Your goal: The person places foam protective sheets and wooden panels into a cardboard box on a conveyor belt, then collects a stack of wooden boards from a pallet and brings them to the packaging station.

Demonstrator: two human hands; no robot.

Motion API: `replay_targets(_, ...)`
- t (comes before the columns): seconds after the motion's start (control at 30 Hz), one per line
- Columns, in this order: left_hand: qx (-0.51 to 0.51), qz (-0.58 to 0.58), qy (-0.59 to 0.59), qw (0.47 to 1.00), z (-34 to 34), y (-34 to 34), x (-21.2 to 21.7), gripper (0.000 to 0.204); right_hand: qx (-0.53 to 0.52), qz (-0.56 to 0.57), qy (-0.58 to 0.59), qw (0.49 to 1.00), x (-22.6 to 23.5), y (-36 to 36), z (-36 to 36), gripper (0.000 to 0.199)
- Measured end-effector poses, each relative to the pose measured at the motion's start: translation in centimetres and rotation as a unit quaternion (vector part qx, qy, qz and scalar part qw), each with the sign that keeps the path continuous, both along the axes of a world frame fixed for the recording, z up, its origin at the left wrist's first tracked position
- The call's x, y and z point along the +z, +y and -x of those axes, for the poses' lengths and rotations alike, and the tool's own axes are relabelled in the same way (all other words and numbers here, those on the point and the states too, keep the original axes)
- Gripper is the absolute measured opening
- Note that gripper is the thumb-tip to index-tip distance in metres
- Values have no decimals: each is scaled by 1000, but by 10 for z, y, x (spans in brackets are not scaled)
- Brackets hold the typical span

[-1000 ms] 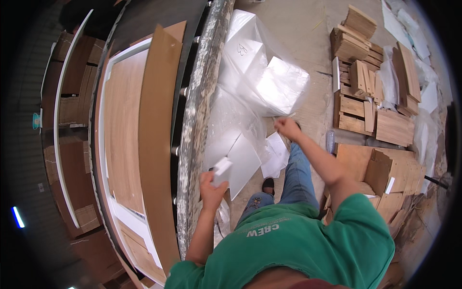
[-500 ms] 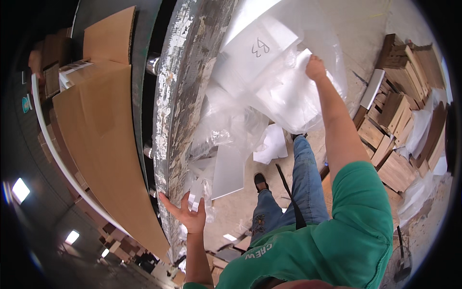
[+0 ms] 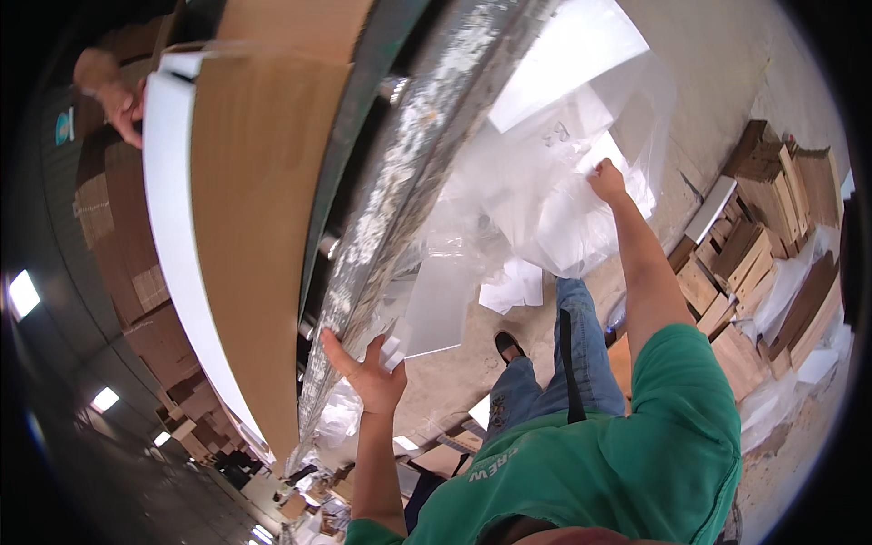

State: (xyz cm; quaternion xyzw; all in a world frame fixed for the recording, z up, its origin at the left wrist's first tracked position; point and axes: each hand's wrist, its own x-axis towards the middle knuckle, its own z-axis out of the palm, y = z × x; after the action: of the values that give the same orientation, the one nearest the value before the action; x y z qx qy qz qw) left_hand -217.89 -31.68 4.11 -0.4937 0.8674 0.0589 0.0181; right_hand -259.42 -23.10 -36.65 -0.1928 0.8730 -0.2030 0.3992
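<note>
Clear plastic wrap (image 3: 545, 182) hangs crumpled and loose off a long panel (image 3: 427, 154) whose edge shows a silvery, speckled surface, and this panel runs from the upper right of the head view down to the lower left. The left hand (image 3: 368, 377) is raised with its fingers spread, the palm pressed against the lower end of the panel, touching its edge rather than closed around anything. The right hand (image 3: 607, 182) reaches far up and forward, well apart from the left, and its fingers are pinched on the plastic wrap where the sheet bunches in white folds. Beside the panel on the left stands a broad cardboard sheet (image 3: 263, 182) with a white board (image 3: 182, 263) along its outer side. At the far upper left another person's hand (image 3: 123, 104) grips the top of that white board. Below the wrap, loose white sheets (image 3: 513, 286) lie on the concrete floor (image 3: 727, 54), near the person's dark shoe (image 3: 509, 345). The person wears a green shirt (image 3: 627, 454) and blue jeans (image 3: 545, 372). To the right, stacks of short wooden boards (image 3: 754, 218) sit on the floor, with scraps of plastic between them. Stacked brown cartons (image 3: 118, 236) fill the dim left side.
</note>
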Motion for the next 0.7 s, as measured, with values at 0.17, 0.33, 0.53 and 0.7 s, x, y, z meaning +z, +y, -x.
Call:
replay_targets(0.17,-29,14,30,999,-13,-3,5,27,-152,110,143,972,-21,56,50,43)
replay_targets(0.33,-17,6,87,996,-43,2,6,25,-200,137,9,970,57,133,104,25)
replay_targets(0.53,-37,-52,258,964,-85,14,10,37,-316,163,17,934,160,197,37,30)
replay_targets(0.7,78,-282,376,879,-180,127,31,53,-202,126,27,971,220,215,-123,44)
